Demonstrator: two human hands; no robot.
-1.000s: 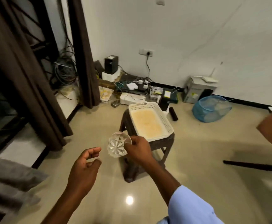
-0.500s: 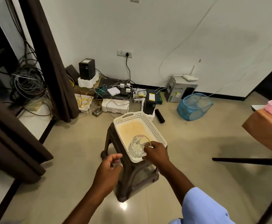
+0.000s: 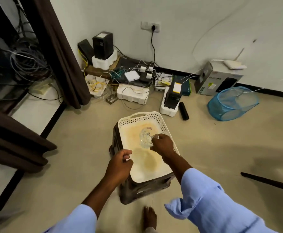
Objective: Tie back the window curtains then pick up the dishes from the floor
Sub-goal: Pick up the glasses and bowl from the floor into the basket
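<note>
- Right hand (image 3: 162,145) pinches the rim of a clear cut-glass bowl (image 3: 146,137), fingers curled at its right edge. Bowl is tilted, held over the far half of a white perforated plastic basket (image 3: 164,125). Likely being lowered in on its side so it goes down gently; whether it already touches the basket floor cannot be told.
- Basket sits on a dark brown plastic stool (image 3: 137,190), overhanging the stool's right edge a little. Judged as a collecting tray for the dishes, raised so less stooping is needed.
- Left hand (image 3: 120,163) hovers at the basket's near-left edge, fingers loosely curled, thumb against forefinger, nothing visibly held. Probably placed there to steady the basket; contact with the rim is unclear.
- Dark brown curtain (image 3: 60,52) hangs gathered at the wall corner; a second bundle of the same cloth lies at the left edge of view. No tie-back can be made out on either.
- Basket interior shows yellowish staining; no other dish inside.
- Hard to read: the bowl is transparent, so its lower outline merges with the basket floor. Its depth and base are unclear.
- Cut off: both arms beyond the light blue sleeves (image 3: 213,199); one bare foot (image 3: 150,217) just before the stool, the other out of view.
- No further dishes visible on the beige tiled floor (image 3: 70,165); clutter of cables and boxes along the wall could hide small items.
</note>
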